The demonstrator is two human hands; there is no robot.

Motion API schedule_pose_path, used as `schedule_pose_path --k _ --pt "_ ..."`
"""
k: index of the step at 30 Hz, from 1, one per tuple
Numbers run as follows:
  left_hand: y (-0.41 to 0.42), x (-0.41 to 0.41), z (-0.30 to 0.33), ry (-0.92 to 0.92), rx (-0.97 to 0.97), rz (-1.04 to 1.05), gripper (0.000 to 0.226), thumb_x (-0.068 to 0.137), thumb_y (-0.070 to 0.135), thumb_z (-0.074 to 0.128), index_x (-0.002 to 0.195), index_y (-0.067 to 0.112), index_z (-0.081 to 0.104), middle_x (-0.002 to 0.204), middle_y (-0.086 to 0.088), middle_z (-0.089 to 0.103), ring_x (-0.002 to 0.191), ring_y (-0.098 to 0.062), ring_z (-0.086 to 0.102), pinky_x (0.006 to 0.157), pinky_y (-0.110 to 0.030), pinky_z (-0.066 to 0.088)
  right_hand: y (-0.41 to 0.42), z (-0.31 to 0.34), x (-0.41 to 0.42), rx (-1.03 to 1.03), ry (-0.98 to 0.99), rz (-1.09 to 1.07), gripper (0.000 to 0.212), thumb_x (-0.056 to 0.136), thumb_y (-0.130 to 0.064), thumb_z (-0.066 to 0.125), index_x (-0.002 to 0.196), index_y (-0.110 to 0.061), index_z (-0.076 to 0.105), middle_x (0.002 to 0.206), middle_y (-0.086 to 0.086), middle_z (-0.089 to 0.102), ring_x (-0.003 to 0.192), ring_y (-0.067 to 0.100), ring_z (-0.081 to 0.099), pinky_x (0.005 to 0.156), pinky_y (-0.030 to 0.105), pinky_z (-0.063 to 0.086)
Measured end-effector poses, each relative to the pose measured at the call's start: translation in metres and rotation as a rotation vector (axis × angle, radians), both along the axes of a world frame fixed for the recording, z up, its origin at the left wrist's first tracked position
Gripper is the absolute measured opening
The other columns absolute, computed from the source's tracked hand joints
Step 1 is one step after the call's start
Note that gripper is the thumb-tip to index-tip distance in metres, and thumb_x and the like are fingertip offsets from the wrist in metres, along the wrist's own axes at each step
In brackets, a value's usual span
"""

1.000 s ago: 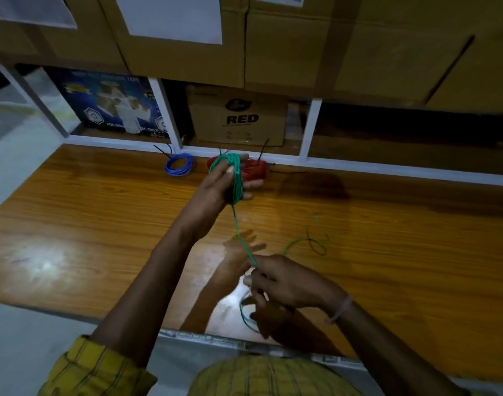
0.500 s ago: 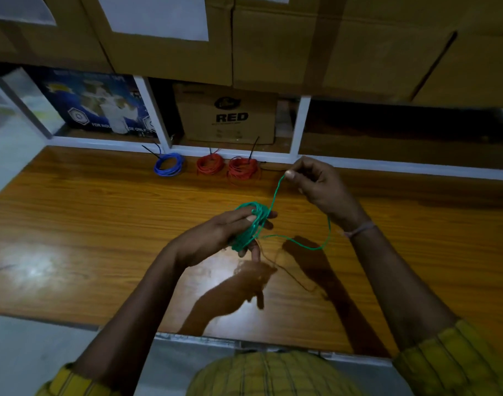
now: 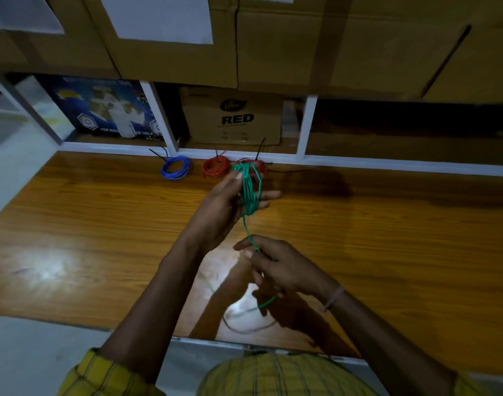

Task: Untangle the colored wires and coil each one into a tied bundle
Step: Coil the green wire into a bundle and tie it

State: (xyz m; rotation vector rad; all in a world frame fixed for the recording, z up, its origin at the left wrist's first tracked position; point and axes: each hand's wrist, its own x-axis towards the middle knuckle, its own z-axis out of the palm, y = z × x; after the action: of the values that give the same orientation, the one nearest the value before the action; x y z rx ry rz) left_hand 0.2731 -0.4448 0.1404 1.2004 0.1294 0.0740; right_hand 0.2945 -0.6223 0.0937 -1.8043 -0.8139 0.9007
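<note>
Green wire [image 3: 248,192] in loose elongated loops

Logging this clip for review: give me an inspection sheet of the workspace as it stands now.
Surface: glossy wooden tabletop, glare patches.
Job's things: green wire looped around the left hand's fingers, its tail running down to the right hand; blue wire bundle and red wire bundle at the back edge, a second red bundle partly hidden.
Clutter: nothing seen.
Grippers: left hand raised, holding the coil; right hand pinching the tail.
Cables: black ties stick up from the finished bundles.
Surroundings: white shelf frame, cardboard box marked RED, blue printed box, large cartons above.
</note>
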Motion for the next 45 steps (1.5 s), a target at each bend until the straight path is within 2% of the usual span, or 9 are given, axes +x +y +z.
schedule_pose_path --k 9,13,18,26,31,35,38,41,45 --pt "0.01 0.002 -0.024 0.03 1.122 0.017 0.023 0.115 0.035 0.035 0.122 0.019 0.05 0.12 -0.002 0.044 0.081 0.004 0.07 0.075 -0.032 0.054 -0.025 0.055 0.04 0.219 0.321 -0.002 0.019 0.1 -0.018 0.066 0.101 0.002 0.065 0.06 0.012 0.059 0.037 0.016 0.043 0.04 0.024 0.049" --pt "0.021 -0.01 -0.023 0.113 0.924 -0.151 0.025 0.115 0.033 0.038 0.123 0.018 0.056 0.114 -0.014 0.058 0.074 -0.017 0.075 0.069 -0.03 0.054 -0.029 0.056 0.075 0.412 0.43 -0.115 0.02 0.1 -0.017 0.057 0.095 0.001 0.064 0.053 0.003 0.046 0.031 0.005 0.032 0.038 0.023 0.044" --pt "0.017 -0.024 -0.011 0.194 0.456 -0.359 0.04 0.115 0.025 0.034 0.149 0.014 0.053 0.137 -0.012 0.066 0.076 -0.03 0.069 0.065 -0.03 0.049 -0.011 0.036 0.11 0.269 -0.006 -0.233 0.021 0.105 -0.017 0.061 0.1 0.002 0.07 0.063 0.002 0.051 0.054 0.014 0.045 0.048 0.025 0.04" --pt "0.015 -0.022 0.007 -0.091 -0.117 -0.249 0.052 0.114 0.024 0.024 0.153 -0.001 0.045 0.145 -0.036 0.051 0.07 -0.017 0.062 0.063 -0.025 0.05 0.011 -0.032 0.081 0.18 -0.064 -0.369 0.025 0.106 -0.035 0.059 0.097 -0.021 0.077 0.073 0.004 0.056 0.06 0.009 0.051 0.052 0.028 0.041" --pt "0.02 -0.005 0.016 -0.054 0.089 0.053 0.046 0.116 0.027 0.026 0.152 0.008 0.047 0.141 -0.02 0.062 0.094 -0.025 0.071 0.074 -0.033 0.048 0.018 -0.038 0.015 0.055 -0.083 -0.169 0.026 0.11 -0.025 0.051 0.107 -0.02 0.077 0.068 -0.005 0.057 0.052 -0.003 0.051 0.051 0.013 0.039" --pt "0.019 0.0 -0.006 -0.005 0.631 0.163 0.035 0.117 0.028 0.028 0.142 0.014 0.049 0.115 -0.019 0.071 0.098 -0.021 0.077 0.075 -0.037 0.057 0.017 -0.008 -0.002 0.041 -0.182 -0.015 0.025 0.109 -0.024 0.053 0.125 -0.024 0.072 0.065 -0.009 0.064 0.056 -0.001 0.059 0.058 0.016 0.044" --pt "0.024 0.0 -0.026 0.025 0.988 0.121 0.034 0.115 0.032 0.033 0.139 0.014 0.049 0.128 -0.013 0.048 0.087 -0.008 0.076 0.073 -0.036 0.059 0.006 0.024 0.011 0.031 -0.309 0.055 0.022 0.106 -0.016 0.058 0.094 -0.028 0.073 0.062 -0.021 0.062 0.06 -0.006 0.059 0.06 0.014 0.04" --pt "0.027 -0.007 -0.032 0.075 1.031 0.011 0.037 0.115 0.031 0.036 0.141 0.01 0.051 0.13 -0.01 0.045 0.082 0.0 0.072 0.072 -0.02 0.055 -0.011 0.05 0.038 0.001 -0.406 -0.006 0.019 0.105 -0.021 0.059 0.092 -0.02 0.072 0.07 -0.008 0.061 0.063 0.003 0.056 0.058 0.024 0.041" --pt "0.023 -0.017 -0.035 0.158 0.743 -0.136 0.034 0.115 0.024 0.037 0.136 0.002 0.054 0.112 -0.03 0.062 0.082 -0.032 0.075 0.071 -0.033 0.057 -0.024 0.07 0.078 0.066 -0.495 -0.079 0.015 0.104 -0.025 0.061 0.093 -0.021 0.07 0.074 -0.002 0.062 0.069 0.017 0.059 0.061 0.03 0.045"
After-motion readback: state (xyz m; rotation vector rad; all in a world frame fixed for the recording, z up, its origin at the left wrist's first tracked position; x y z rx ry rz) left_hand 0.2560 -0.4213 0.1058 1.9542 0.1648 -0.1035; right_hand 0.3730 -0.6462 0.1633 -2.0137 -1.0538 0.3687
